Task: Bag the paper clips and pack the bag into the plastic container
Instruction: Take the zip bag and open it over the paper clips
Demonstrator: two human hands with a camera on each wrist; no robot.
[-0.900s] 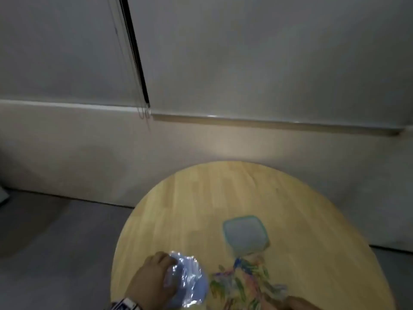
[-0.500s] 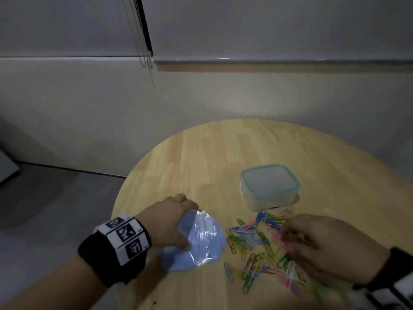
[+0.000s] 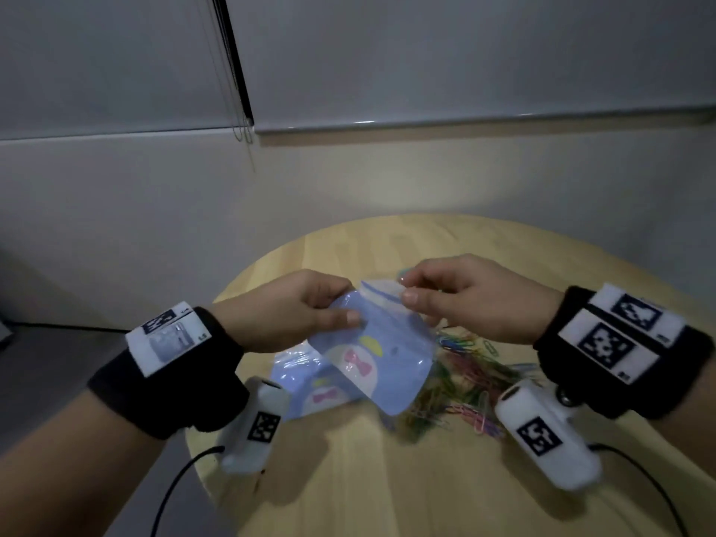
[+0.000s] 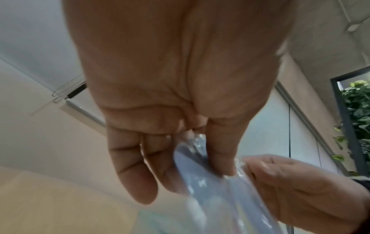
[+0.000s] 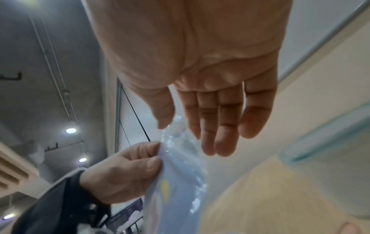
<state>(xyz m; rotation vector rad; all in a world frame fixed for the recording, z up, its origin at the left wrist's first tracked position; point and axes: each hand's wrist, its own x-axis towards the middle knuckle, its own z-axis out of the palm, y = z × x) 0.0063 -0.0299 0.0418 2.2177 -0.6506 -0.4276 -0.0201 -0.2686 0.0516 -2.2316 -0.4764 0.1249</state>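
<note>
Clips (image 3: pixel 470 385) lie loose on counter (image 3: pixel 387 478); left grip (image 3: pixel 294 308) and right grip (image 3: pixel 461 300) pinch bag (image 3: pixel 383 358) mouth, nothing bagged yet

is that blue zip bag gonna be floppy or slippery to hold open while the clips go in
Probably floppy: the blue zip bag hangs limp and creased below the left hand and right hand pinching its top. Its glossy film looks slippery, and likely very light while empty.

The round wooden counter (image 3: pixel 387 478) carries a loose heap of coloured paper clips (image 3: pixel 461 385) and what looks like more blue bags (image 3: pixel 306 385).
</note>
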